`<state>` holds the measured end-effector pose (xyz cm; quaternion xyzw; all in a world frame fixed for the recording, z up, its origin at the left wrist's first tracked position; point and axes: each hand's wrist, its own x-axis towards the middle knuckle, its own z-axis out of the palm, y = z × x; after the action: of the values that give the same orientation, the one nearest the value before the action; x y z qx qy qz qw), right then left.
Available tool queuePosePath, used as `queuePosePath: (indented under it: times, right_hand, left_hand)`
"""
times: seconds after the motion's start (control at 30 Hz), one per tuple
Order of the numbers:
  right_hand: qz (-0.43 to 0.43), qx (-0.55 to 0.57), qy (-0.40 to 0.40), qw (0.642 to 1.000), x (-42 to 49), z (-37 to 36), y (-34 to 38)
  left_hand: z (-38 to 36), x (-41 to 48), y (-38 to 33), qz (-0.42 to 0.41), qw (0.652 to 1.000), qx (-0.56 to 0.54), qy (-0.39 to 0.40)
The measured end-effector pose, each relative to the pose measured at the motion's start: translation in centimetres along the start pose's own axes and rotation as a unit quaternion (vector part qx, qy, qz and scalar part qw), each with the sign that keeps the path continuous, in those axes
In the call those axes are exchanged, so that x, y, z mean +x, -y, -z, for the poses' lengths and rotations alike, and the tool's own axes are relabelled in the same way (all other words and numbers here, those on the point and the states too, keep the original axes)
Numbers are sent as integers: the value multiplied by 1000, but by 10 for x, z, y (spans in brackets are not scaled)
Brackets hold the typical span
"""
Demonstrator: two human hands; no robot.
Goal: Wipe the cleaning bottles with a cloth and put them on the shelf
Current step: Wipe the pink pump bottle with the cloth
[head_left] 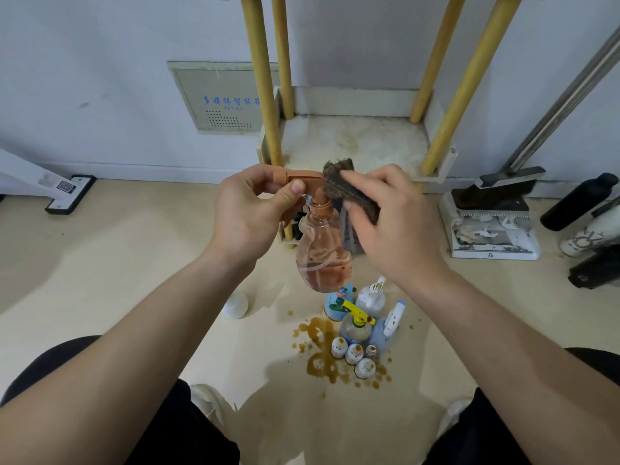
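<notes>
Presently the left hand (pixel 245 213) holds the orange spray bottle (pixel 322 253) in the air above the floor (pixel 134 263), in front of the shelf (pixel 355 142), its fingers (pixel 258 174) pinching the trigger head. The right hand (pixel 399 223) grips a dark cloth (pixel 345 189) pressed against the head and neck. Held only by its head, the part-filled bottle could swing or slip under a hard rub and drop onto the small bottles (pixel 362 327) standing in the brown spill (pixel 318 357) below.

Bare forearms (pixel 134 330), black clothing (pixel 188 431) on legs, pale shoes (pixel 208 401)
</notes>
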<state>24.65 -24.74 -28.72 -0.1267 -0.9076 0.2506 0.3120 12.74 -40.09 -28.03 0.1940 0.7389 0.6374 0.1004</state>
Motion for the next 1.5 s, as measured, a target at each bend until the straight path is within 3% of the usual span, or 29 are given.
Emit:
queuePosePath:
  times: [0.17,0.33,0.43,0.63,0.9,1.17,1.33,1.5]
  right_hand:
    - [-80,-35,24,996,8,2,-21]
    - [-200,65,0,978,0,-6,-11]
    - [-175,88,13,981,-11,-23,8]
    - [-11,-1,40,999,-28,-29,13]
    - [-181,119,57,975,-9,-29,-19]
    - [-211,168,112,956,-3,-34,-21]
    - [-246,192,74,947,-19,-35,-10]
    - [-250,283,31,925,-26,-34,6]
  left_hand:
    - [0,5,2,23,1000,12,10]
    - [0,8,3,14,1000,5,-3]
    - [-5,8,2,9,1000,-16,-8]
    - [-4,11,0,14,999,-26,-17]
    - [-6,9,-3,-10,1000,-2,5]
    - [-13,-1,4,-30,998,35,33]
    - [-11,2,11,-18,999,43,-13]
    - [-12,4,13,0,999,35,-35]
